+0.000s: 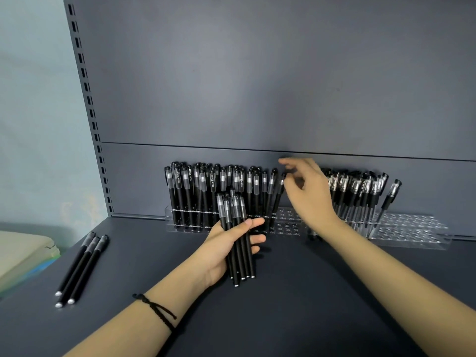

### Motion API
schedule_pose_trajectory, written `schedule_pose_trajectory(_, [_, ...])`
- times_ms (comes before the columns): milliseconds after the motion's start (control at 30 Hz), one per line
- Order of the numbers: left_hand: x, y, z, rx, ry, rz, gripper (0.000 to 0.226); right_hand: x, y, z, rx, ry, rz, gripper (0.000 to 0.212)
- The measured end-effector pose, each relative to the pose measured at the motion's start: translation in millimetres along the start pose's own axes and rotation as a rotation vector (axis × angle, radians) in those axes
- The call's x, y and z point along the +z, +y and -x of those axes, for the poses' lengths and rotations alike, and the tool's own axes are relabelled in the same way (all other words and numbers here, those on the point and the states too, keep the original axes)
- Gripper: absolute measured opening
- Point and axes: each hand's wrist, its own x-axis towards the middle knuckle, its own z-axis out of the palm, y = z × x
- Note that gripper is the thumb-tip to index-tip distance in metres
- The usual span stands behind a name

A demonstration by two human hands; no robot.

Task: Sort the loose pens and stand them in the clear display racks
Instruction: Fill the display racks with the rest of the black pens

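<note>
My left hand (229,243) grips a bundle of several black pens (238,228), caps up, in front of the left clear rack (286,220). That rack holds many black pens standing upright (206,186). My right hand (309,191) reaches over the rack's right end, and its fingertips pinch the cap of a leaning black pen (279,194) set in the rack. The right clear rack (409,228) holds several clear-grip black pens (360,191), with one standing apart at its right (391,194).
Three loose black pens (82,269) lie side by side on the dark shelf (283,305) at the left. A pale cushion-like object (23,256) sits beyond the shelf's left edge. A grey back panel (257,86) rises behind the racks.
</note>
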Motion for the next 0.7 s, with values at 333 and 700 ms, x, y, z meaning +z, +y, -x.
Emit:
schedule_pose_trajectory(333, [6, 2, 7, 0.024, -0.039, -0.01, 0.025, 1, -27, 16, 0.182, -0.386, -0.192, 0.01])
schedule_pose_trajectory(700, [5, 2, 4, -0.01, 0.007, 0.083, 0.026, -23, -28, -23, 0.199, 0.202, -0.446, 0.025])
